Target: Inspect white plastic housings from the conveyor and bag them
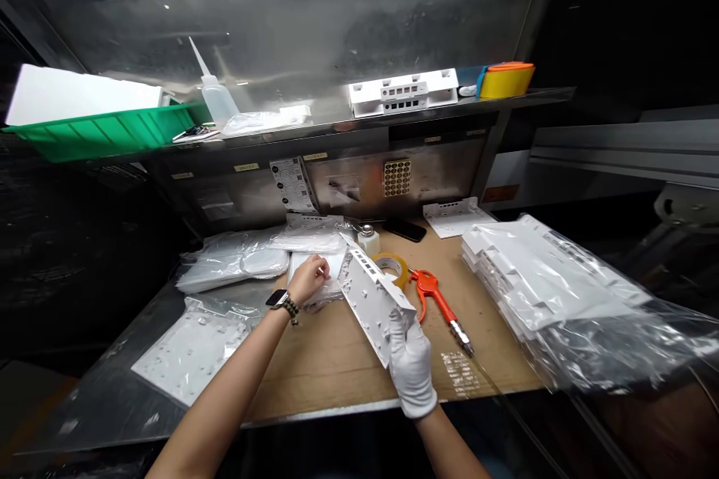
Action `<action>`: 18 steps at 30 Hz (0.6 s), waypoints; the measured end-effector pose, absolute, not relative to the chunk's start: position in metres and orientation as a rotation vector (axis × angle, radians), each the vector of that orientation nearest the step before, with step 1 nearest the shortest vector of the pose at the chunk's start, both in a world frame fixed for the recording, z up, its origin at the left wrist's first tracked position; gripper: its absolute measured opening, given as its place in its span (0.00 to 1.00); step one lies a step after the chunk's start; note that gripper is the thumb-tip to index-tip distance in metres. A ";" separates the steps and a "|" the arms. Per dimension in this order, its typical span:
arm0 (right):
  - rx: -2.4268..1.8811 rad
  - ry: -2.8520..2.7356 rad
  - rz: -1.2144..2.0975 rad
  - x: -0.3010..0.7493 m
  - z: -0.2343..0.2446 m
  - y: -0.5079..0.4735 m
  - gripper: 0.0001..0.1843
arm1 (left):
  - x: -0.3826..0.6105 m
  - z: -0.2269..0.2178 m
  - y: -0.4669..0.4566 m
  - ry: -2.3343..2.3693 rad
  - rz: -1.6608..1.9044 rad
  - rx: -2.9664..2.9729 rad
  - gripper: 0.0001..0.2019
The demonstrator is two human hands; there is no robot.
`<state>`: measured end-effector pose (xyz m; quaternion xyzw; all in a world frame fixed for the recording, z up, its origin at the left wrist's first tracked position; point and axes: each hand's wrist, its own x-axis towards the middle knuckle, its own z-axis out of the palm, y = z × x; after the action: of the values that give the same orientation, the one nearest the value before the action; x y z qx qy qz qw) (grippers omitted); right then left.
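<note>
Your white-gloved right hand [412,363] is closed around the lower end of a white perforated plastic panel [368,288], holding it tilted above the brown counter [331,367]. Your bare left hand [311,278] pinches a clear plastic bag [337,263] lying just left of the panel, near a yellowish tape roll [395,267].

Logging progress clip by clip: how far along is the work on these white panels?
Done, seemingly: the wrapped stack at right. In hand: the right hand grips one bare panel; the left hand touches a clear bag. Left, probably: the bag pile and a flat panel front-left.
</note>
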<state>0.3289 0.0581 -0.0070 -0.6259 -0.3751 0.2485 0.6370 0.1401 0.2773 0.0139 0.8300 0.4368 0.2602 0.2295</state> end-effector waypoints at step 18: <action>-1.401 -0.721 0.511 0.331 -0.024 0.038 0.45 | 0.171 0.062 0.268 0.983 0.594 2.329 0.35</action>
<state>0.3314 0.0383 -0.0235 -0.6233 -0.3208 0.2272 0.6760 0.1706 0.2676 0.0624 0.8637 0.3648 0.2204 0.2690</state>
